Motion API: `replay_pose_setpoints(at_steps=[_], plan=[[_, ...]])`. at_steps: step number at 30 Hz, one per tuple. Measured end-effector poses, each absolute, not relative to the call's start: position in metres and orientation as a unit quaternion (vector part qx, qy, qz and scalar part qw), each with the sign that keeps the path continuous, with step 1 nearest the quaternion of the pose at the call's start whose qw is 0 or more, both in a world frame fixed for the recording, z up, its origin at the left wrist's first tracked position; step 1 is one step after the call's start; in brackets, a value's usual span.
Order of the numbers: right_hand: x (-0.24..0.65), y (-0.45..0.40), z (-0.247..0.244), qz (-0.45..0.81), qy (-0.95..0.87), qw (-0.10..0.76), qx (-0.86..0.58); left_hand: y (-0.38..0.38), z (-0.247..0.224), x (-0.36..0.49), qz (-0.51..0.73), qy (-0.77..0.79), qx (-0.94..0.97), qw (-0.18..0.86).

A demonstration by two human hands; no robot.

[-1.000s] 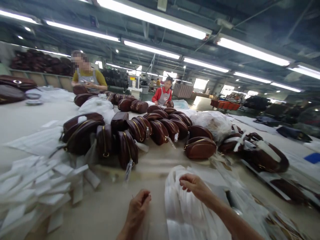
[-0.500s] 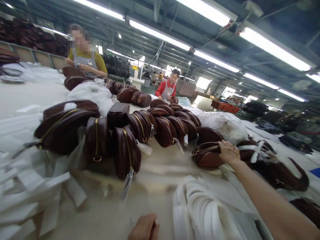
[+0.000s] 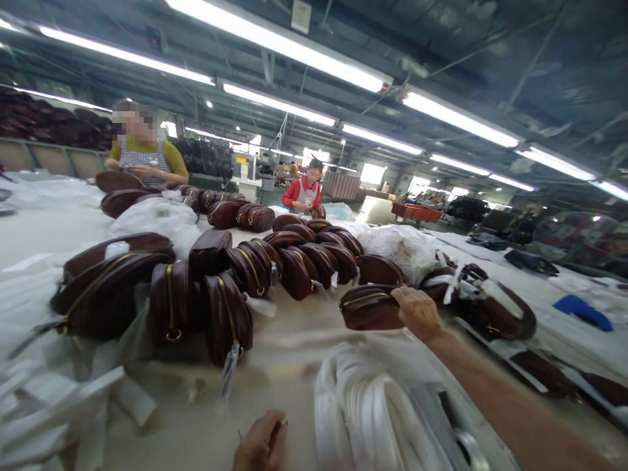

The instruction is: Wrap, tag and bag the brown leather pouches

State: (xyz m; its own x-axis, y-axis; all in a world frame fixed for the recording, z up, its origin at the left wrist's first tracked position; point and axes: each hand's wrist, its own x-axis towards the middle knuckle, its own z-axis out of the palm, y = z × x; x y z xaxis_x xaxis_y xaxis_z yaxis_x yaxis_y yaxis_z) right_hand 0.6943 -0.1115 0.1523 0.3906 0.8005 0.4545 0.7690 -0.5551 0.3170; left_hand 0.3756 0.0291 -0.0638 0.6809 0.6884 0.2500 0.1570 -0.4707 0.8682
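My right hand reaches out and grips the right end of a dark brown bag with a gold zipper, which lies on the pale table. Near the bottom edge, my left hand is curled, its fingers pressed together; what they hold, if anything, is too small to name. Between and in front of my hands lies a looped bundle of white strips. Several similar brown bags stand in a row, among them one with a wrapped zipper pull left of centre.
Loose white strips cover the left front. A plastic-wrapped bundle lies behind my right hand, with strapped bags to its right. Two people in aprons work beyond the table, one in yellow, one in red.
The view has turned right, so things appear further left. The bag under my right hand now shows more of its zipper side and sits apart from the bags at the right.
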Motion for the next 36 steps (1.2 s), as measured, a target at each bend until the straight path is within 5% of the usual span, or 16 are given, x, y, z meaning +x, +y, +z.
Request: replay_pose_setpoints(at_steps=[7,13,17,24,28,36], plan=[[0.568,-0.146,0.198,0.355,0.696,-0.092,0.617,0.025,-0.003,0.348,0.336,0.373,0.585,0.637],[0.459,-0.154,0.158,0.260,0.847,-0.160,0.435,0.010,0.059,0.240,0.529,0.401,0.558,0.498],[0.412,-0.159,0.124,0.195,0.886,-0.185,0.379,-0.014,0.100,0.179,0.324,0.204,0.816,0.433],[0.388,-0.181,0.134,0.088,0.820,-0.254,0.505,-0.043,0.129,0.189,0.179,-0.041,0.973,0.137],[0.357,-0.229,0.119,0.112,0.689,-0.324,0.639,-0.036,0.107,0.210,0.228,-0.068,0.964,0.117],[0.348,-0.250,0.077,0.215,0.616,-0.300,0.696,-0.069,0.096,0.207,0.344,0.029,0.936,0.061]])
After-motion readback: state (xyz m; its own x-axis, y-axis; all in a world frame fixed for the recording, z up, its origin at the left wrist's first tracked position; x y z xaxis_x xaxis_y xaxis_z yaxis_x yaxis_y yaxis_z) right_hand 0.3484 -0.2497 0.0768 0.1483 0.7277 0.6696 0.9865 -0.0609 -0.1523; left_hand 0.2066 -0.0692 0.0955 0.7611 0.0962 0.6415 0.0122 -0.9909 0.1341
